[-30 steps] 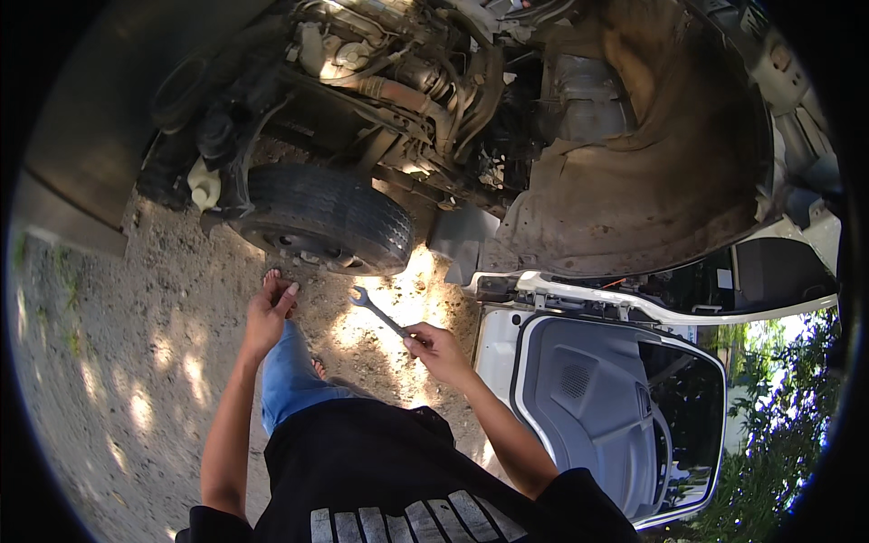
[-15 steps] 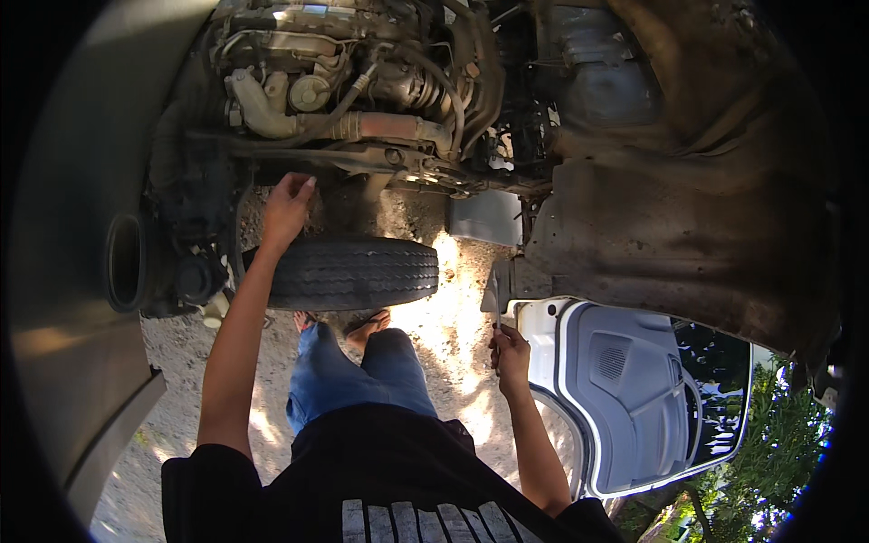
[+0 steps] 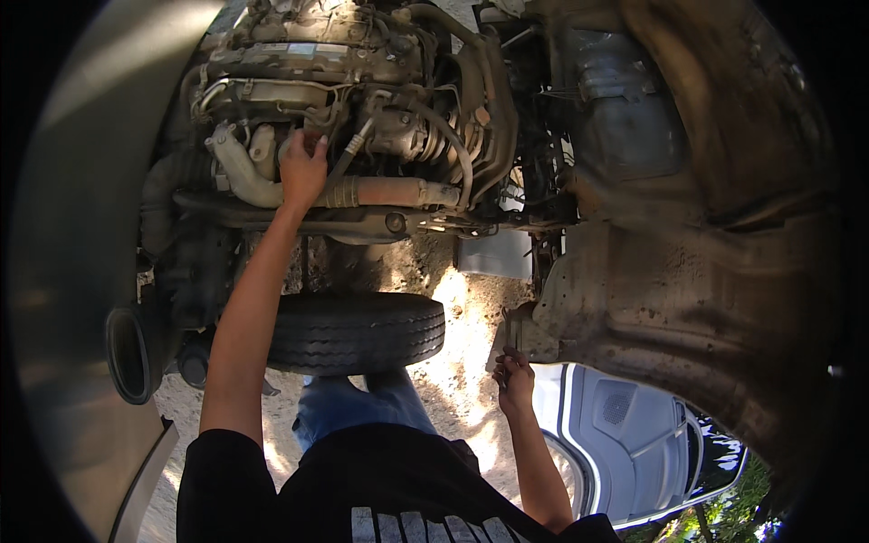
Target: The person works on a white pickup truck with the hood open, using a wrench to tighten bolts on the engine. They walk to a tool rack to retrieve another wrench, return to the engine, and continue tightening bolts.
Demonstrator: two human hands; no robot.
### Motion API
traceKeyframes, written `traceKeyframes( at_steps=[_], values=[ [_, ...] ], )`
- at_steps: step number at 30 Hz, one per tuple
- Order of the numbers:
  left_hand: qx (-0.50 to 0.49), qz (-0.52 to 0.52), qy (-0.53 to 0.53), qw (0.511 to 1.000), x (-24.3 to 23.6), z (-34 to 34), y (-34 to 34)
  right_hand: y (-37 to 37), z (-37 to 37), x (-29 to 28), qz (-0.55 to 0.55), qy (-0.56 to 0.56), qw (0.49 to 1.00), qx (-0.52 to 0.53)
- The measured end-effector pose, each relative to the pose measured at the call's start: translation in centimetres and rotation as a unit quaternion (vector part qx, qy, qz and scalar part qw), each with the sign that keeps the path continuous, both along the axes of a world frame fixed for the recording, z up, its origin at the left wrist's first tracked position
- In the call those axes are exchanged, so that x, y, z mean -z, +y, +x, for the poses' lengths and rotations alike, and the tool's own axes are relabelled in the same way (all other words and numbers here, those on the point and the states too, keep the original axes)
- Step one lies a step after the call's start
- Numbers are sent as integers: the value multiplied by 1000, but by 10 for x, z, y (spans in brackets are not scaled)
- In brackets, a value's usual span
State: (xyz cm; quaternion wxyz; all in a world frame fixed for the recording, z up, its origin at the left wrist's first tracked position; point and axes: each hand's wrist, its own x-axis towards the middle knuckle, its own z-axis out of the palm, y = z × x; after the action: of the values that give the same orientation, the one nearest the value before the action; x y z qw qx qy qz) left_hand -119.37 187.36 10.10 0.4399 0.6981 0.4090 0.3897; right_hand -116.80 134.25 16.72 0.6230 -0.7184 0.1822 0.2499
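Note:
My left hand (image 3: 305, 170) reaches into the engine (image 3: 299, 63), in front of a bent metal pipe (image 3: 243, 172). Its thumb and fingers are apart, and nothing shows between them; whether the fingertips touch an engine part I cannot tell. Lower right, my right hand (image 3: 514, 378) is closed round a thin metal hand tool (image 3: 510, 335), which points up past the fingers. The tool's exact kind is too small to make out. A reddish-brown hose (image 3: 389, 191) with a clamped sleeve runs sideways just right of my left wrist.
A tyre (image 3: 362, 335) stands between my legs and the engine. To the right hangs a large brown metal panel (image 3: 652, 281), with an open vehicle door (image 3: 625, 425) below it. A black oval duct (image 3: 131, 353) sits at the left beside a grey panel (image 3: 72, 226).
My left hand has moved up from above the tyre to the engine. The view has tilted up, so the engine and tyre sit lower in it. My right hand keeps the tool.

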Motion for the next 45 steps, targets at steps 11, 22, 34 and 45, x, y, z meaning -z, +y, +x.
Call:
traceKeyframes(
  at_steps=[11,22,34,45],
  values=[
    [-77,138,212,964,12,137,5,84,151,13,138,-150,977,-62],
    [68,154,370,914,19,130,29,169,317,107,-87,-334,937,48],
    [44,93,246,964,3,136,17,184,497,253,-246,-399,883,-19],
    [34,7,199,979,5,139,15,204,509,291,-313,-435,837,-112]
  ],
)
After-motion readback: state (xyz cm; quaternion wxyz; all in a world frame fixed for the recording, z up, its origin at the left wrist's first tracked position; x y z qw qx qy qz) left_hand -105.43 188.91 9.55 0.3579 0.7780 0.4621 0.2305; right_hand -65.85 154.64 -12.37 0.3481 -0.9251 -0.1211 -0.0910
